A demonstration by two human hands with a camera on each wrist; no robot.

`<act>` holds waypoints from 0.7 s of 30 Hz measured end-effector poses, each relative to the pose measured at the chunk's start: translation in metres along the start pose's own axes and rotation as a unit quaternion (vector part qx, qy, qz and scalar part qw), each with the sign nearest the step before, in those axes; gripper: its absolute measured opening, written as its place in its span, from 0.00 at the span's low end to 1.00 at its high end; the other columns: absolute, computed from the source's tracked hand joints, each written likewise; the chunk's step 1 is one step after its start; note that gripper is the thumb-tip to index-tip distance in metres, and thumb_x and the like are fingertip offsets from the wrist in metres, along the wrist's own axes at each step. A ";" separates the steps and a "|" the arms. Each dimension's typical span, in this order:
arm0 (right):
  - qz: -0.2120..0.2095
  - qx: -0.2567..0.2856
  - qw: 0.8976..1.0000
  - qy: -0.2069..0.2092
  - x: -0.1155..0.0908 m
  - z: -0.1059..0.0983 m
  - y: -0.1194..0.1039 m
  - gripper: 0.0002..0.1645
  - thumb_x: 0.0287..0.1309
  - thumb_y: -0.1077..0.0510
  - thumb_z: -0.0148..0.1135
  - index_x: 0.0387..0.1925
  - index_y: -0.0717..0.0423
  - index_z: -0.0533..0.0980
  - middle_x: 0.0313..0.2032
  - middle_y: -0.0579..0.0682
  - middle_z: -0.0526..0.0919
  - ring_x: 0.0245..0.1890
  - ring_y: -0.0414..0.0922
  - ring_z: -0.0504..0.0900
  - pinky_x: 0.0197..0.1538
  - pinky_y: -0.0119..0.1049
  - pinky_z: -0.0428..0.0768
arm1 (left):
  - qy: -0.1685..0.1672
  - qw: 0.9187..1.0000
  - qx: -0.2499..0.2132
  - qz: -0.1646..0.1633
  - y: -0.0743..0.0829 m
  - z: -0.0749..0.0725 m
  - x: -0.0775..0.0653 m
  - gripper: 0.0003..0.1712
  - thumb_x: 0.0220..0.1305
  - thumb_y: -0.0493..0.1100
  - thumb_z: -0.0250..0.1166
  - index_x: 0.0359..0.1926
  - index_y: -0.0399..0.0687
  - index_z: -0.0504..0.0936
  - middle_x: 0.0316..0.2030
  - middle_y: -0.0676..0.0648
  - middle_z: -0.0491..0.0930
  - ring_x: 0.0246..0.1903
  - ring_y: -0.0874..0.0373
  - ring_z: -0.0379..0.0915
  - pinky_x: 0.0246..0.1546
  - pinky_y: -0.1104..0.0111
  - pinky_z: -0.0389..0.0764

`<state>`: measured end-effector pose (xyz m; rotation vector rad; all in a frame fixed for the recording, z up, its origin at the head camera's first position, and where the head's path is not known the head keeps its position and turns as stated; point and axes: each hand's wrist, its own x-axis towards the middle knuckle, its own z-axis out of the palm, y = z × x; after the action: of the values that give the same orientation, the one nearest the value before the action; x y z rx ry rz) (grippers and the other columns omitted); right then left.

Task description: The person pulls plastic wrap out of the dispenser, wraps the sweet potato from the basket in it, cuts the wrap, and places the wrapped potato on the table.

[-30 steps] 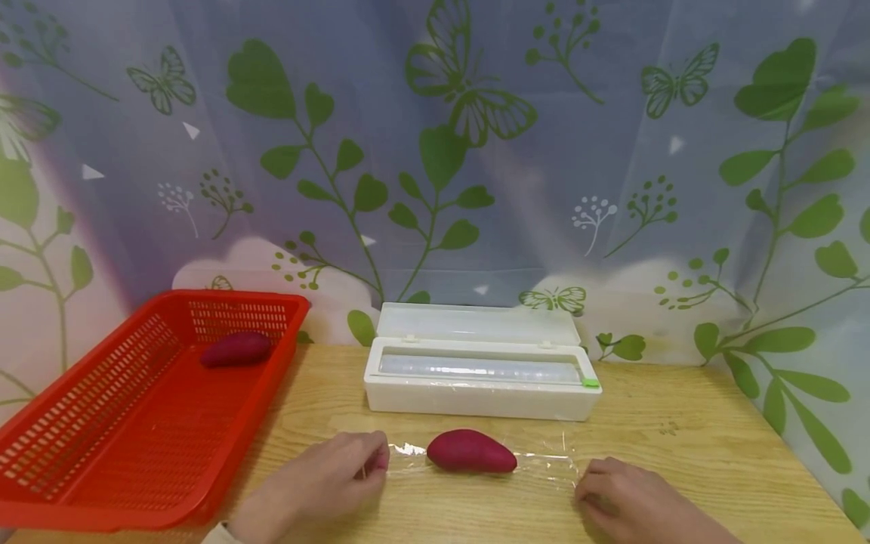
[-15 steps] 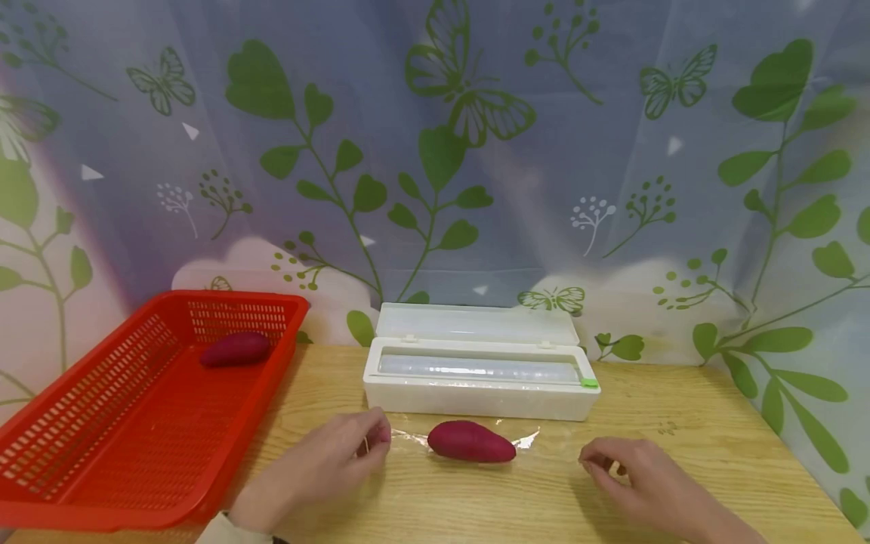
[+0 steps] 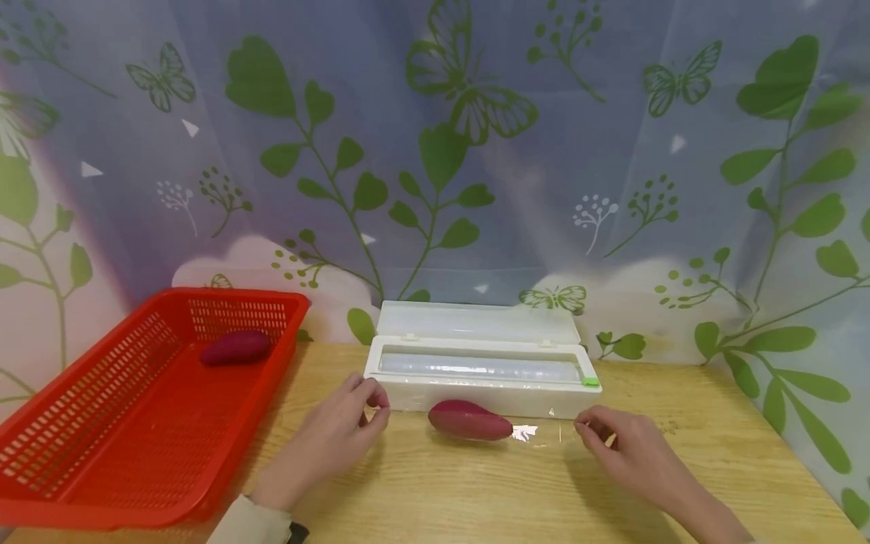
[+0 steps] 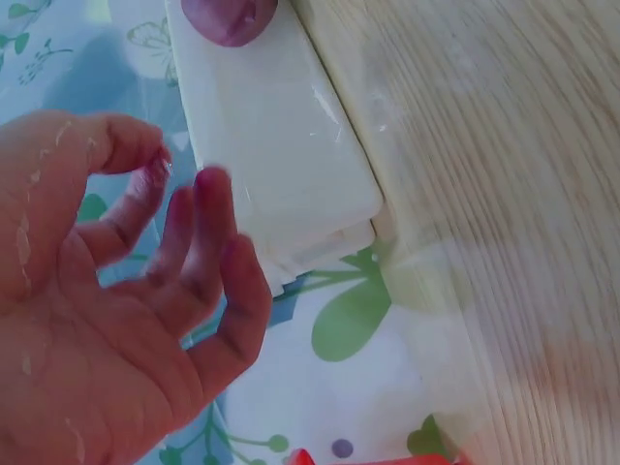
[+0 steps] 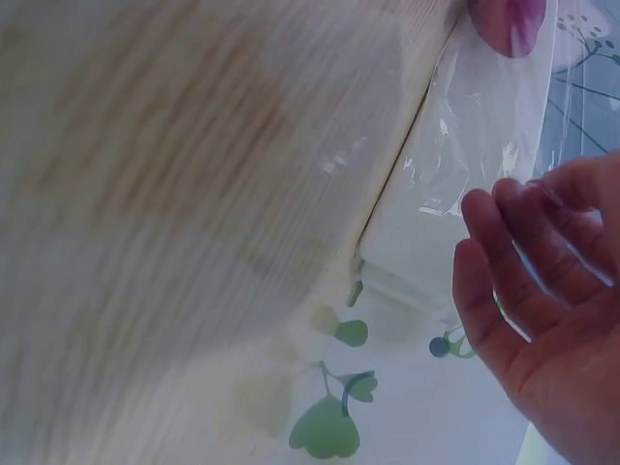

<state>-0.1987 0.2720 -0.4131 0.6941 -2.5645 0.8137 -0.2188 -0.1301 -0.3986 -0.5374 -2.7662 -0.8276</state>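
A purple sweet potato, wrapped in clear cling film, appears held up in front of the white dispenser box, between both hands. My left hand pinches the film's left end between thumb and index finger; its other fingers are loosely bent in the left wrist view. On the opposite side, my right hand pinches the right end the same way. The right wrist view shows crinkled film stretching from those fingertips toward the sweet potato. In the head view the film left of the sweet potato is barely visible.
The white cling film box stands at the back with its lid up, a film roll inside and a green slider at its right. At left, a red plastic basket holds another purple sweet potato. A patterned curtain hangs behind.
Both hands and the wrapped sweet potato have moved away from me, up toward the box. The sweet potato now overlaps the box's front. The film's ends look narrower than one second ago.
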 end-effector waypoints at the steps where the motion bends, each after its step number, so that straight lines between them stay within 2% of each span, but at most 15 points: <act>1: 0.002 -0.003 1.000 0.010 0.001 0.001 -0.001 0.07 0.62 0.68 0.66 0.34 0.53 0.83 0.23 0.37 0.83 0.24 0.23 0.74 0.23 0.25 0.76 | 0.007 1.000 0.006 -0.009 0.001 0.001 0.001 0.05 0.66 0.42 0.67 0.35 0.57 0.78 0.32 0.53 0.74 0.28 0.65 0.68 0.26 0.74 0.71; 3: 0.008 -0.008 1.000 0.025 0.004 0.003 -0.001 0.07 0.61 0.68 0.66 0.33 0.53 0.83 0.22 0.37 0.83 0.23 0.23 0.74 0.23 0.25 0.76 | 0.013 0.999 0.012 -0.032 0.003 0.002 0.004 0.04 0.67 0.44 0.66 0.36 0.57 0.78 0.31 0.53 0.73 0.27 0.64 0.67 0.26 0.73 0.69; 7: 0.025 -0.029 0.998 0.048 0.009 0.007 -0.001 0.06 0.61 0.67 0.66 0.33 0.53 0.83 0.20 0.37 0.83 0.21 0.24 0.74 0.24 0.26 0.76 | 0.021 0.998 0.003 -0.067 0.008 0.005 0.012 0.03 0.69 0.45 0.62 0.40 0.53 0.78 0.22 0.55 0.70 0.20 0.62 0.64 0.23 0.71 0.65; 10: 0.044 -0.055 0.996 0.063 0.013 0.009 -0.002 0.05 0.60 0.65 0.67 0.33 0.52 0.83 0.19 0.35 0.81 0.19 0.24 0.71 0.25 0.27 0.74 | 0.028 0.996 -0.024 -0.083 0.011 0.007 0.016 0.04 0.70 0.43 0.60 0.42 0.50 0.77 0.16 0.57 0.71 0.15 0.61 0.63 0.20 0.70 0.64; 12: 0.057 -0.069 0.994 0.069 0.015 0.010 -0.002 0.05 0.59 0.64 0.67 0.32 0.51 0.83 0.18 0.33 0.78 0.18 0.25 0.69 0.26 0.27 0.71 | 0.035 0.995 -0.044 -0.088 0.013 0.011 0.019 0.04 0.70 0.42 0.60 0.42 0.48 0.77 0.16 0.58 0.74 0.15 0.62 0.66 0.19 0.70 0.65; 17: 0.097 -0.079 0.991 0.046 0.018 0.013 -0.003 0.05 0.58 0.64 0.67 0.31 0.52 0.79 0.17 0.35 0.76 0.17 0.28 0.67 0.26 0.28 0.69 | 0.046 0.988 -0.102 -0.110 0.015 0.021 0.022 0.03 0.68 0.40 0.61 0.40 0.45 0.78 0.20 0.54 0.83 0.16 0.65 0.76 0.17 0.71 0.70; 21: 0.129 -0.082 0.988 0.005 0.018 0.015 -0.003 0.08 0.56 0.65 0.68 0.29 0.51 0.77 0.19 0.38 0.78 0.20 0.30 0.69 0.26 0.27 0.70 | 0.047 0.986 -0.111 -0.113 0.015 0.028 0.021 0.02 0.66 0.38 0.62 0.38 0.44 0.79 0.24 0.49 0.87 0.20 0.64 0.79 0.18 0.71 0.72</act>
<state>-0.2145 0.2551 -0.4149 0.3114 -2.7091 0.6688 -0.2345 -0.0967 -0.4078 -0.2116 -2.6977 -1.1878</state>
